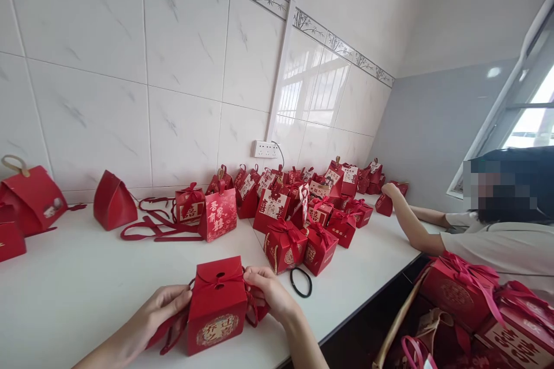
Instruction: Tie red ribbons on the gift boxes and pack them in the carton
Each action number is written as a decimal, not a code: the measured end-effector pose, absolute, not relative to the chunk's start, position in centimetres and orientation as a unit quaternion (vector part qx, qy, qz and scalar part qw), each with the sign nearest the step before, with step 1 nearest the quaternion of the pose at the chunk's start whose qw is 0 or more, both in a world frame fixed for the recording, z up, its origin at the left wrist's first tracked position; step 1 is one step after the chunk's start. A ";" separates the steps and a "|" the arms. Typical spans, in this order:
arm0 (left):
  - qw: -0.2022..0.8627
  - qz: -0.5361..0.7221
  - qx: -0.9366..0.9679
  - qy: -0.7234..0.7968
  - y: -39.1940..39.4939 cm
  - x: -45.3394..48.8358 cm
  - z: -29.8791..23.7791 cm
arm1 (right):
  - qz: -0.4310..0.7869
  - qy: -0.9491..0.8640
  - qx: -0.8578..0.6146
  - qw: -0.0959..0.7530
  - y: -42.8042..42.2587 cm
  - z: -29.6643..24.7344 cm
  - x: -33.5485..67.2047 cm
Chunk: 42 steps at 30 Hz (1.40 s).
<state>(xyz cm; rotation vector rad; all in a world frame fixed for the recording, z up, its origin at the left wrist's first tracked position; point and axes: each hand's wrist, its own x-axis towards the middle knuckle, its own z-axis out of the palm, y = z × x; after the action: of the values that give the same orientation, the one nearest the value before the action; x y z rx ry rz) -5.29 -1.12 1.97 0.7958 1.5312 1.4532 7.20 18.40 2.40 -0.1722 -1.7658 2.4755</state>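
Note:
A red gift box with gold lettering on its front stands on the white table before me. A red ribbon crosses its top flap, which has two dark holes. At the box's left edge my left hand pinches the ribbon, and its loose length hangs below the fingers. On the other side my right hand grips the ribbon's other end close to the box's top corner. A twisted red cord loops down the right side. Both hands have closed fingers, partly hidden.
Several finished-looking red boxes crowd the table's back. Loose ribbons lie behind my box, and a black hair tie lies right of it. A co-worker's hand touches a red box. More boxes fill a container beyond the table edge.

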 end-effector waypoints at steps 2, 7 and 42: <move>0.428 0.584 0.323 0.610 -1.2 -5.4 1.8 | 0.812 -0.579 -0.056 0.048 18.4 2.5 7.2; 0.437 0.591 0.315 0.600 -1.3 -5.4 1.5 | 0.809 -0.583 -0.058 0.050 18.4 2.6 7.3; 0.430 0.595 0.292 0.613 -1.3 -5.5 0.8 | 0.803 -0.591 -0.057 0.051 18.3 2.7 7.4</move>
<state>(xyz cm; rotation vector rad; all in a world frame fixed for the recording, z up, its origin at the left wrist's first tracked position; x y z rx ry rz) -5.53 -1.33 0.81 0.7293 1.5286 1.4843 7.39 18.26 2.70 -0.1730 -1.7978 2.4453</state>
